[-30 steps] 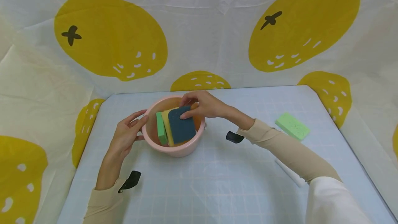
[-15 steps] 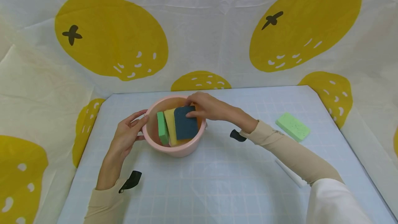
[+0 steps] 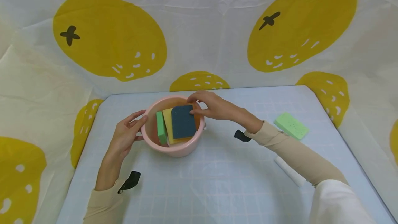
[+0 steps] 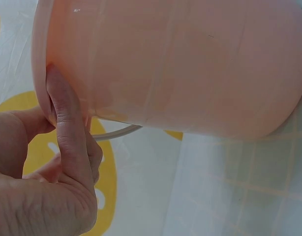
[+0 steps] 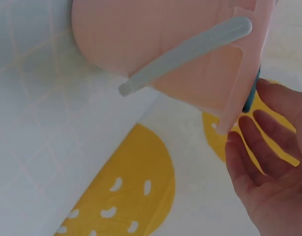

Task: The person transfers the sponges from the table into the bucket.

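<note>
A pink bucket (image 3: 183, 152) stands upright towards the back of the table, left of centre. My left hand (image 3: 124, 136) grips its rim at the left, as the left wrist view also shows. Inside lean a green sponge (image 3: 161, 127), a yellow sponge (image 3: 168, 122) and a dark blue scouring sponge (image 3: 183, 122) with a yellow underside. My right hand (image 3: 214, 104) is at the bucket's far right side, its thumb touching the blue sponge's upper right edge. In the right wrist view its fingers (image 5: 266, 142) are loosely bent and spread near the rim.
A light green sponge (image 3: 291, 126) lies on the table at the right. Nearer, a white stick-like thing (image 3: 290, 171) lies partly beneath my right forearm. The bucket's pale handle (image 5: 185, 54) hangs down its right side. A lemon-printed sheet (image 3: 205, 44) rises behind the table.
The blue sponge first shifted right inside the bucket with my right hand, then slipped slightly left. My right hand has drawn right to the sponge's edge. The left hand keeps its place.
</note>
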{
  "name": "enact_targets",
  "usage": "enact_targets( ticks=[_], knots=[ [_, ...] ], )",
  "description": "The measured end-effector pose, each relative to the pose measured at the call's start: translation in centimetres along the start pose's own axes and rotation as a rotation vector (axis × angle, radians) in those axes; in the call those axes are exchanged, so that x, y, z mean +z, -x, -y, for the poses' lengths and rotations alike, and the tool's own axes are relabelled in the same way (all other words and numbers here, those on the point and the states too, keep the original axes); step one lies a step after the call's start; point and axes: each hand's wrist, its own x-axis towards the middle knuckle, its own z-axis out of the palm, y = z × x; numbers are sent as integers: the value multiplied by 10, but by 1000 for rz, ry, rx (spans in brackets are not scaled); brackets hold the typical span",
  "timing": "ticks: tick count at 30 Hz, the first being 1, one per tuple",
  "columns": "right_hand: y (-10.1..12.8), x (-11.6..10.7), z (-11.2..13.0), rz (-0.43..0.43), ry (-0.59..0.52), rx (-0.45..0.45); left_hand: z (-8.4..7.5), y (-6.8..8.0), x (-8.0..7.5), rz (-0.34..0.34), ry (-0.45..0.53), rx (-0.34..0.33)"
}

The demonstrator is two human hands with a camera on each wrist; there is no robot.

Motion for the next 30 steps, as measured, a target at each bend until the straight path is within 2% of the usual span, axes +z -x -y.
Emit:
enact_targets(
  ticks=[6, 14, 30],
  knots=[
    [13, -8, -4, -26, -18, 57, 0, 0, 0, 1, 4, 2],
    [33, -19, -11, -96, -12, 67, 0, 2, 0, -5, -3, -18],
    [73, -34, -26, -189, -12, 144, 0, 2, 0, -5, -4, -34]
  ],
)
